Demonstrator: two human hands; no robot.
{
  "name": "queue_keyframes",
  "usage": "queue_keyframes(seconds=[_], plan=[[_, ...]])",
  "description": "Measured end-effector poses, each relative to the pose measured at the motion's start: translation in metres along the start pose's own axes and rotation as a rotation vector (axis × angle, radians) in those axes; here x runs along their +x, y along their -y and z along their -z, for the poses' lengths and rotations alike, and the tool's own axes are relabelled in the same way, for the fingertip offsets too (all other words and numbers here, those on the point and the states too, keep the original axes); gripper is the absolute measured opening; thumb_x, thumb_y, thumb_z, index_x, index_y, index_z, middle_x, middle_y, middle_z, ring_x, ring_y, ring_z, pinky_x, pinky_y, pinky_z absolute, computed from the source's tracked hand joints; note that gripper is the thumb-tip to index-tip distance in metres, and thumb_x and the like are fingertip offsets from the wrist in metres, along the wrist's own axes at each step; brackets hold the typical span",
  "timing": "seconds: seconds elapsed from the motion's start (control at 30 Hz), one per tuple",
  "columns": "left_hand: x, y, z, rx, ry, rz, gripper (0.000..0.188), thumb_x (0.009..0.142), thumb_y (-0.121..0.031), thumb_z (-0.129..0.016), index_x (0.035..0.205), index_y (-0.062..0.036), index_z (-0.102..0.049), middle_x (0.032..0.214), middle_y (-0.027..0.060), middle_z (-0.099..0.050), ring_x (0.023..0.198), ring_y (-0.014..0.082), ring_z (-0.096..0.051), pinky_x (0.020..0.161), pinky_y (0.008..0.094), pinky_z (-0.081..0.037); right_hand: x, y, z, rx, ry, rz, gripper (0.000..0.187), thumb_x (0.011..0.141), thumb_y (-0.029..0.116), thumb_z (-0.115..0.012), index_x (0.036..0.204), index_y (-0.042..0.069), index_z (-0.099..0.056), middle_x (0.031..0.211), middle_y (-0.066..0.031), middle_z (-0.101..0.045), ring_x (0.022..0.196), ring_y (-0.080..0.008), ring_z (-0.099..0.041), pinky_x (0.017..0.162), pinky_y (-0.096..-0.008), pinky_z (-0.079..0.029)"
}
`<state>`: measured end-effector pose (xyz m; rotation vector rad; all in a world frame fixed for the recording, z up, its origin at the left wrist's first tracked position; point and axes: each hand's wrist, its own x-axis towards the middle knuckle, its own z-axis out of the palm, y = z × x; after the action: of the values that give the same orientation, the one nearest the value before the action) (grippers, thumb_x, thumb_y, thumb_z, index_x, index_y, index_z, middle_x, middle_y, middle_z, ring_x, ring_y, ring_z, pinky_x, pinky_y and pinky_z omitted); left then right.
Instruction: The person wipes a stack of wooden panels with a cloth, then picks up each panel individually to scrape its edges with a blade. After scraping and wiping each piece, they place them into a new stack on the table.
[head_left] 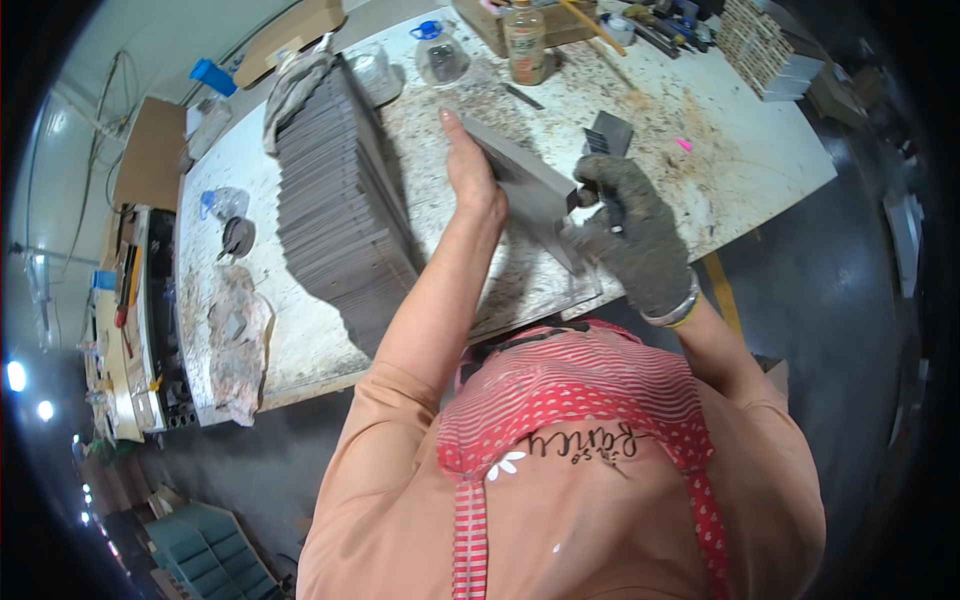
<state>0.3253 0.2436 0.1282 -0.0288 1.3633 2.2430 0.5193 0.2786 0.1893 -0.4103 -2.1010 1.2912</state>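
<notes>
My bare left hand [472, 178] grips a flat grey panel [525, 180] by its left side, fingertips near the far upper corner. The panel stands tilted on edge on the worktable. My right hand [640, 235], in a dark grey work glove, is closed round a small dark-handled tool [614, 212] beside the panel's right edge. Glove fingers hide most of this tool, so its kind is unclear. Just left of my left forearm, a long row of similar grey panels [335, 190] stands packed together. Beyond the glove lies a small dark grey flat piece [612, 132].
Dust and scraps litter the white worktable [740, 185]. At its far side are a bottle [525, 45], a clear blue-topped container [440, 58], a wooden box [490, 25] and a stack of light blocks [765, 50]. A grey cloth [298, 85] drapes the row's far end.
</notes>
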Motion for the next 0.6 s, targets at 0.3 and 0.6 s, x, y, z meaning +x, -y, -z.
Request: queue_keyframes(seconds=[0.3,0.6], plan=[[-0.011,0.011,-0.022,0.139,0.197,-0.050,0.062,0.099,-0.050,-0.038,0.123,0.0055,-0.048,0.124,0.0133,-0.053,0.115,0.0218,-0.049,0.100,0.0328,-0.036,0.020,-0.070,0.019,-0.022,-0.227,-0.219,0.039,0.079,0.013,-0.072,0.112,0.003,-0.055,0.105,-0.0110,-0.062,0.095,-0.0208,-0.061,0.082,-0.0331,-0.049],[-0.001,-0.020,-0.024,0.845,0.466,-0.485,0.039,0.083,-0.026,-0.071,0.115,-0.0067,-0.059,0.088,0.0070,-0.060,0.082,0.0144,-0.053,0.076,0.0286,-0.045,0.057,-0.057,0.053,0.174,-0.176,-0.178,0.043,0.078,0.017,-0.076,0.113,0.003,-0.055,0.093,-0.0071,-0.061,0.079,-0.0141,-0.060,0.067,-0.0286,-0.052]])
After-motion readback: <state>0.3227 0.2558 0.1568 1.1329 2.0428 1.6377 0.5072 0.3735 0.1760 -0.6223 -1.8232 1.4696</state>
